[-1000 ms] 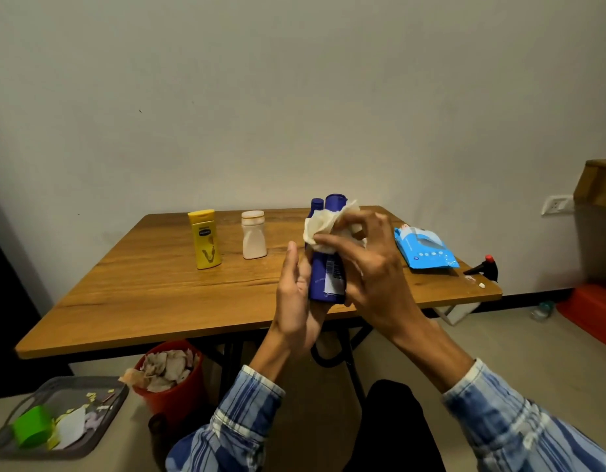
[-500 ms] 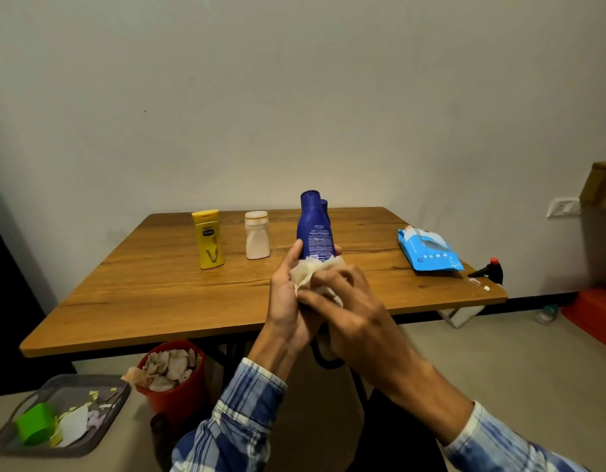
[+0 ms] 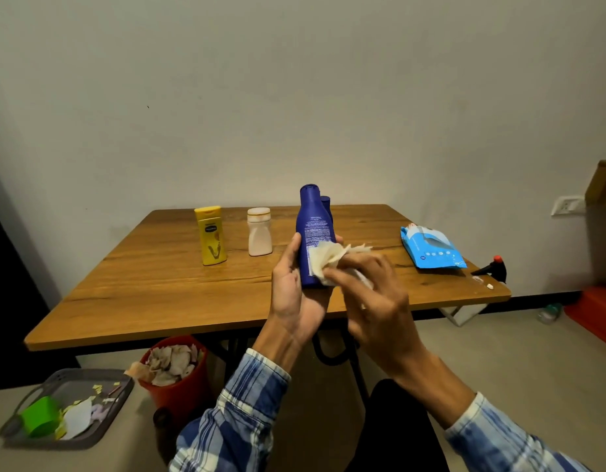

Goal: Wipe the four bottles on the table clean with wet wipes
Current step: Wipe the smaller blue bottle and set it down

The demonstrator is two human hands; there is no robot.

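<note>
Over the table's near edge we hold item one: a dark blue bottle (image 3: 311,229), upright, with fine white print on its back label, too small to read. Our left hand (image 3: 294,301) curls round its base. Our right hand (image 3: 373,294) pinches a crumpled wet wipe (image 3: 328,260) against its lower side.

On the wooden table (image 3: 175,291):
- yellow bottle (image 3: 211,235), dark oval logo, illegible
- white bottle (image 3: 259,231), near it
- second blue bottle (image 3: 326,202), mostly hidden
- blue wipes pack (image 3: 431,248), lying flat

Pale wall behind; red bin (image 3: 179,393) of used wipes below.
</note>
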